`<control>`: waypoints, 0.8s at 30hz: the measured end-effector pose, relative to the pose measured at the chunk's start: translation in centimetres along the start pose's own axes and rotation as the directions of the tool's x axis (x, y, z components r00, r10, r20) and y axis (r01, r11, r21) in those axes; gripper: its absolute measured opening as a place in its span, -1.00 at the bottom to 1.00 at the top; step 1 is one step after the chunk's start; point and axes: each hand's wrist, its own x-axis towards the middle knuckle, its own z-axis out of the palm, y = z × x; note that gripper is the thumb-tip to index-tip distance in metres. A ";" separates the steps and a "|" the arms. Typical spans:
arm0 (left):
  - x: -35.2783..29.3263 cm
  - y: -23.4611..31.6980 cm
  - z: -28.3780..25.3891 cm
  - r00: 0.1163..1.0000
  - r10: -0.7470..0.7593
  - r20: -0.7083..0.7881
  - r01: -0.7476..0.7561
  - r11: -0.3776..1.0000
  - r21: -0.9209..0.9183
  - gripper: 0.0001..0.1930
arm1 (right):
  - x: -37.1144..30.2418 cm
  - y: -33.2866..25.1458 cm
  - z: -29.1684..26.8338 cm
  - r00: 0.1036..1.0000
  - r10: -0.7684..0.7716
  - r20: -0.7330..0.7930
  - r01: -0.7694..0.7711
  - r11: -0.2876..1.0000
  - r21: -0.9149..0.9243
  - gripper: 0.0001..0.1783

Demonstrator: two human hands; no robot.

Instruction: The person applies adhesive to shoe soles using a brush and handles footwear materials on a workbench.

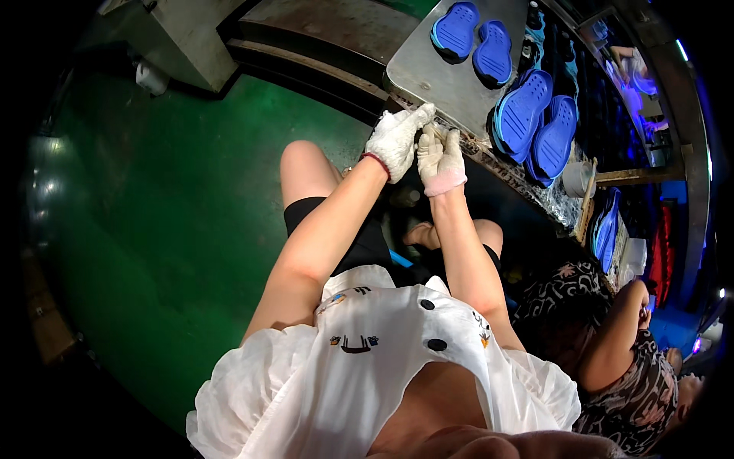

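My left hand [394, 143], in a white knit glove with a dark red cuff, is at the near edge of a grey metal tabletop [428, 76]. Its fingers are pressed together and point right; anything between them is too small to make out. Close beside it is my right hand [441, 162], in a stained off-white glove with a pinkish cuff. Its thumb stands apart from its fingers, and no held thing shows. Blue shoe soles with small holes lie nearby: a pair [493, 53] on the tabletop and a larger, stacked pair [527, 111] to the right.
A white tub [579, 177] stands along the bench at right, with more blue soles [606, 229] beyond. Another person in a patterned garment [631, 382] sits close on my right. A grey metal cabinet [187, 42] stands far left on the green floor [168, 199].
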 end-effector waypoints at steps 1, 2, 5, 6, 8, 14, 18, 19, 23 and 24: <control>0.2 -0.2 -0.1 1.000 0.006 -0.004 -0.006 1.000 -0.006 -0.74 | 0.0 -0.1 -0.2 1.000 0.025 0.015 -0.025 0.999 0.031 -0.60; 0.4 -0.3 -0.4 0.999 0.047 0.002 -0.047 0.995 0.087 -0.75 | 0.0 -0.1 -0.3 0.998 0.051 0.031 -0.052 0.997 0.061 -0.61; 0.2 -0.5 -0.1 0.993 0.118 -0.012 -0.113 0.976 0.188 -0.79 | 0.2 -0.3 -0.5 0.996 0.060 0.066 -0.064 0.997 0.052 -0.61; 0.1 -0.5 0.1 0.989 0.147 -0.031 -0.138 0.969 0.203 -0.83 | 0.3 -0.3 -0.6 0.994 0.064 0.091 -0.069 0.996 0.054 -0.61; 0.3 -1.1 0.3 0.980 0.179 -0.093 -0.163 0.974 0.158 -0.86 | 0.3 -0.2 -0.8 0.989 0.072 0.126 -0.078 0.996 0.042 -0.61; -1.0 -0.4 2.0 0.966 0.181 -0.185 -0.123 0.950 0.288 -0.82 | 0.4 -0.5 -1.3 0.996 -0.006 0.090 0.010 0.999 -0.035 -0.56; -0.1 -0.5 1.0 0.975 0.079 -0.206 -0.013 0.952 0.305 -0.75 | 0.5 -0.5 -1.8 0.977 0.036 0.208 -0.034 0.999 -0.012 -0.55; -0.1 0.2 1.2 0.973 0.092 -0.211 -0.005 0.924 0.382 -0.70 | 0.5 -0.6 -1.9 0.977 0.021 0.210 -0.011 0.999 -0.047 -0.54; 0.2 0.2 1.1 0.944 0.279 -0.179 -0.129 0.807 0.576 -0.62 | 0.3 -0.8 -1.5 0.979 0.003 0.202 0.014 0.997 -0.080 -0.53; -0.1 0.6 1.4 0.934 0.329 -0.137 -0.199 0.799 0.567 -0.63 | 0.5 -0.8 -1.4 0.978 0.025 0.205 -0.010 0.997 -0.072 -0.53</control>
